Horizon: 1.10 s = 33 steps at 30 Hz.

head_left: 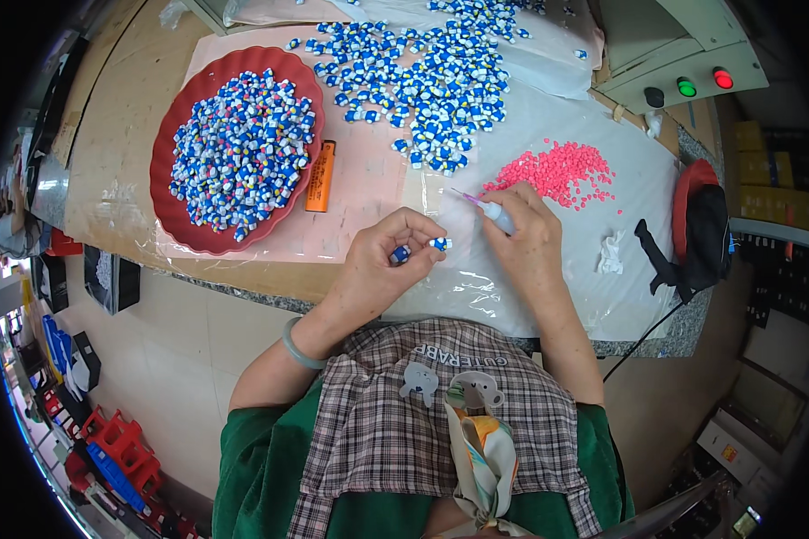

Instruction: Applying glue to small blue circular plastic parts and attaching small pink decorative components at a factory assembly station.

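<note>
My left hand (378,260) pinches a small blue-and-white figurine (439,243) between thumb and fingertip, and a second one (400,254) is tucked in its curled fingers. In my right hand (526,238) is a small glue bottle (497,216) with a thin purple needle tip, pointing up and left. The tip is apart from the figurine. Beyond the right hand lies a scatter of tiny pink pieces (562,172). A heap of similar blue-and-white figurines (449,99) spreads over the far middle of the table.
A red scalloped tray (164,193) full of figurines stands at the left, with an orange box-like strip (321,177) beside it. At the right are a crumpled white tissue (611,253), a black-and-red bag-like item (703,229) and a metal housing (683,54) with lit green and red buttons.
</note>
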### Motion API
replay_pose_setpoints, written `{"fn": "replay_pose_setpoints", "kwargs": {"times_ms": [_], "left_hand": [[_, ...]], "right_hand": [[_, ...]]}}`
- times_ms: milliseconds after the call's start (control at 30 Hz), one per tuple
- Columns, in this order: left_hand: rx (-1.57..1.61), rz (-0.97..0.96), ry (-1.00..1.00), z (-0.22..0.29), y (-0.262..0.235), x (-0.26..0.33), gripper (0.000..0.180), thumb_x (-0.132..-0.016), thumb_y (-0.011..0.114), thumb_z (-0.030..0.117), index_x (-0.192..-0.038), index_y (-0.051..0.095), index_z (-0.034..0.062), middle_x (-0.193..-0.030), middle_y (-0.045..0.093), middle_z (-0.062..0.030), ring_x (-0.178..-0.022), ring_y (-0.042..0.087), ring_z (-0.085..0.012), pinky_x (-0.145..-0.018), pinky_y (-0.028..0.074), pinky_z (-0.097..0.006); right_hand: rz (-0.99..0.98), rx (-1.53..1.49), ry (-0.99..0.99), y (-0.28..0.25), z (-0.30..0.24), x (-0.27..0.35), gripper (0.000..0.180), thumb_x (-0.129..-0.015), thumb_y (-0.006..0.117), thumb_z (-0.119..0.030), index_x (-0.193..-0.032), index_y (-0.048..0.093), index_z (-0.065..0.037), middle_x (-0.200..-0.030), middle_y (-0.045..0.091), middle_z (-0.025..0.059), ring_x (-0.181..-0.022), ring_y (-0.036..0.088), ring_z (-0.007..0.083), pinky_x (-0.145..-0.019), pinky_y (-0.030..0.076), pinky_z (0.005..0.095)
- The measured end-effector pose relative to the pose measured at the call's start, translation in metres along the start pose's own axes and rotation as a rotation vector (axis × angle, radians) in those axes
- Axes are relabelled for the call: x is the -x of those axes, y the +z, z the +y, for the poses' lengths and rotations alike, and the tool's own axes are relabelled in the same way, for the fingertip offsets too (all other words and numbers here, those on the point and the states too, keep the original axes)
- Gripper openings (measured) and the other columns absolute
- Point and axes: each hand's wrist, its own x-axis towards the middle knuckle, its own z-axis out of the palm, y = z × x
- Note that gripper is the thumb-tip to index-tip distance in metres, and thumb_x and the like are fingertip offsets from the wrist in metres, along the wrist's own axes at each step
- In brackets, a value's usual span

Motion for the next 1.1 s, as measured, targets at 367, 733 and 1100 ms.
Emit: {"fn": "replay_pose_setpoints", "kwargs": {"times_ms": [367, 733, 1100], "left_hand": [[0.073, 0.064, 0.086, -0.004, 0.004, -0.002, 0.015, -0.086, 0.065, 0.002, -0.100, 0.060, 0.0015, -0.081, 0.061, 0.0030, -0.068, 0.048, -0.0009, -0.060, 0.039, -0.017], [-0.150, 0.044, 0.198, 0.000, 0.014, -0.007, 0.019, -0.087, 0.062, -0.002, -0.105, 0.059, -0.0009, -0.090, 0.064, -0.0025, -0.079, 0.057, -0.0053, -0.069, 0.047, -0.020], [-0.432, 0.110, 0.408, 0.006, 0.022, -0.004, 0.021, -0.082, 0.065, -0.003, -0.102, 0.062, 0.0020, -0.080, 0.060, -0.0061, -0.060, 0.055, -0.0102, -0.054, 0.045, -0.024]], "right_hand": [[-0.198, -0.695, 0.320, -0.016, -0.005, -0.001, 0.006, -0.084, 0.065, -0.001, -0.088, 0.061, 0.001, -0.082, 0.062, 0.0040, -0.072, 0.061, 0.0137, -0.061, 0.049, 0.0281], [-0.184, -1.077, 0.454, -0.017, -0.022, 0.020, 0.016, -0.083, 0.068, 0.003, -0.092, 0.055, 0.000, -0.079, 0.063, 0.0081, -0.063, 0.060, 0.0118, -0.056, 0.049, 0.0238], [-0.158, -0.926, 0.457, -0.011, -0.025, 0.025, 0.015, -0.083, 0.069, 0.003, -0.089, 0.056, 0.000, -0.076, 0.062, 0.0052, -0.063, 0.060, 0.0086, -0.056, 0.048, 0.0212]]}}
